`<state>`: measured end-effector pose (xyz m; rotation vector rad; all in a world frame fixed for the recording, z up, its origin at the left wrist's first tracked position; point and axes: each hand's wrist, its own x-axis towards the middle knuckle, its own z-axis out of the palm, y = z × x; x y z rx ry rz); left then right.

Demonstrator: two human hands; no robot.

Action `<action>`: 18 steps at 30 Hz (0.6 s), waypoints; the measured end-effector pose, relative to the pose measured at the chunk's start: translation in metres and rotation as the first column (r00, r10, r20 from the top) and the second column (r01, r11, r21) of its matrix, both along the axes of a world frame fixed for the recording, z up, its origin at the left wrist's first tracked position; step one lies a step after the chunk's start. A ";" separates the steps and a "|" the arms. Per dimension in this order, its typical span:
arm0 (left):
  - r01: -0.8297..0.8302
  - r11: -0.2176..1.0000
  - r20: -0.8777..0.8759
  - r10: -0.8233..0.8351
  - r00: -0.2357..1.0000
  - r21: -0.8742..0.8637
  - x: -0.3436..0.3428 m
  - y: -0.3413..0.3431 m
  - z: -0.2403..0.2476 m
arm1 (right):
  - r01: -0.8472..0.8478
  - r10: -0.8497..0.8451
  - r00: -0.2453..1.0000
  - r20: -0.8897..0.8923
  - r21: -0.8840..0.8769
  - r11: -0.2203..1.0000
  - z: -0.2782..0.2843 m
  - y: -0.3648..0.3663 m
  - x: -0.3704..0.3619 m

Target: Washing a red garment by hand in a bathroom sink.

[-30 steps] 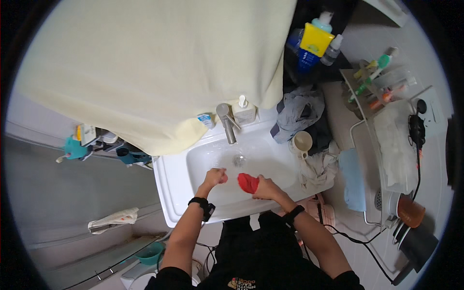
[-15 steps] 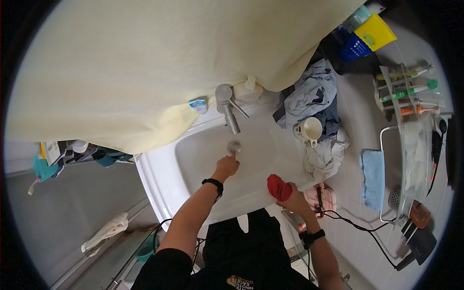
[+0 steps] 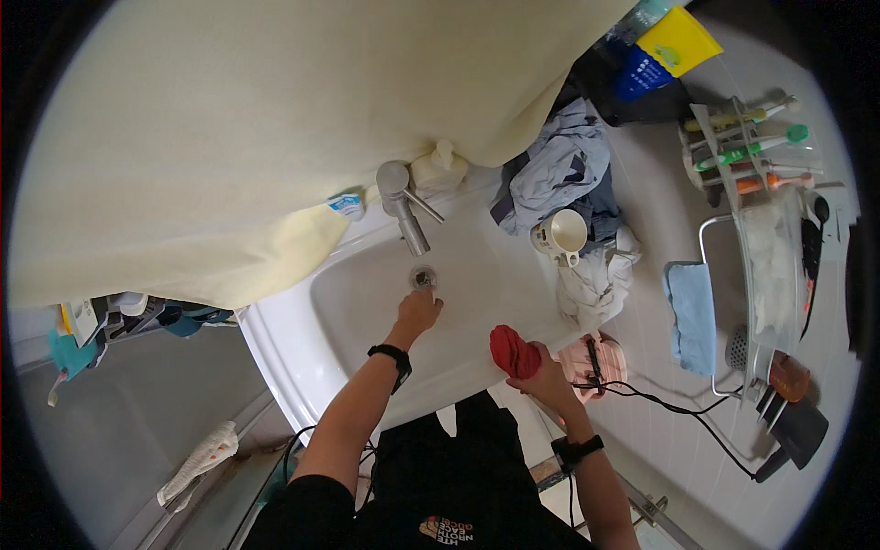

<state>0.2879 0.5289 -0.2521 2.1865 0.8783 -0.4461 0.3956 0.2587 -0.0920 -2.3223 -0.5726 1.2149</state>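
At the near edge of the round metal drain [image 3: 422, 278] in the white washbasin [image 3: 344, 312] is my left hand [image 3: 420, 312], its fingers pointing down and drawn together. Whatever those fingertips may hold is too small to tell. My right hand [image 3: 548, 376], closed, grips a bunched red cloth [image 3: 513, 352] above the basin's near right rim. Over the drain reaches a silver faucet [image 3: 403, 206] with a lever, and no water shows running from it.
On the basin's right ledge, a white mug [image 3: 561, 235] stands among crumpled grey clothes [image 3: 559, 174] and a pale cloth [image 3: 596, 289]. A soap dispenser [image 3: 440, 168] sits behind the faucet. Right wall: toothbrush rack [image 3: 752, 151], blue towel [image 3: 689, 316], dark cable [image 3: 678, 408]. A cream curtain [image 3: 229, 137] hangs behind.
The drain showed a pale cover before and now looks darker inside. My left hand stays at its edge, fingers more curled. The view has shifted, and the red cloth remains in my right hand.
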 end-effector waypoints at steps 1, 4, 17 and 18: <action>0.009 0.997 0.086 -0.003 0.996 -0.075 -0.006 -0.004 0.003 | -0.020 0.017 0.998 0.059 0.040 0.999 0.000 -0.001 0.000; -0.013 0.977 0.130 0.041 0.991 -0.212 -0.031 0.001 -0.004 | 0.044 -0.042 0.998 -0.041 0.064 0.997 0.021 0.020 -0.002; -0.196 0.883 0.232 0.316 0.920 -0.427 -0.076 0.013 0.068 | -0.066 -0.091 0.932 0.351 0.411 0.909 0.042 0.015 -0.026; -0.186 0.892 0.246 0.306 0.920 -0.413 -0.078 0.014 0.079 | -0.033 -0.151 0.931 0.332 0.489 0.872 0.049 0.014 -0.026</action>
